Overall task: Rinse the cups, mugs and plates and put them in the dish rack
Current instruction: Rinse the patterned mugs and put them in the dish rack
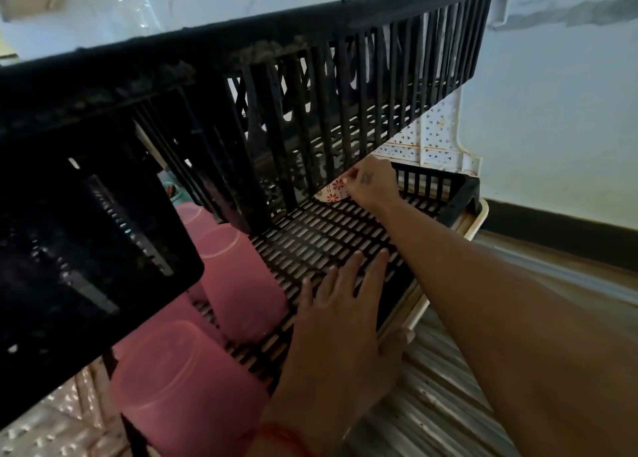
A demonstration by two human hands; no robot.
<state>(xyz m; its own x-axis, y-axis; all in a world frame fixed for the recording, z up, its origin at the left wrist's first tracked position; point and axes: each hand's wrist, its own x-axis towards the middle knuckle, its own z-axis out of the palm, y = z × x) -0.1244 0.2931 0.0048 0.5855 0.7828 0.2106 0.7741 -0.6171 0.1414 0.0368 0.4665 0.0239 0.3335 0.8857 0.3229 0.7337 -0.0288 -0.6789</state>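
A black two-tier plastic dish rack (345, 235) fills the view. My right hand (371, 185) reaches to the back of the lower shelf and pinches a white cup or bowl with red flowers (333, 190), mostly hidden under the upper tier. My left hand (341, 315) lies flat on the front of the lower shelf, fingers straight, thumb over the rack's edge. Several pink plastic cups (238, 277) stand upside down on the left of the lower shelf, the nearest pink cup (183, 384) at the front.
The rack's upper tier (310, 76) overhangs the lower shelf and blocks the view of its back. A cream drip tray (480, 215) sits under the rack on a ribbed metal drainboard (438, 405). A white perforated panel (424, 139) stands behind, against a pale wall.
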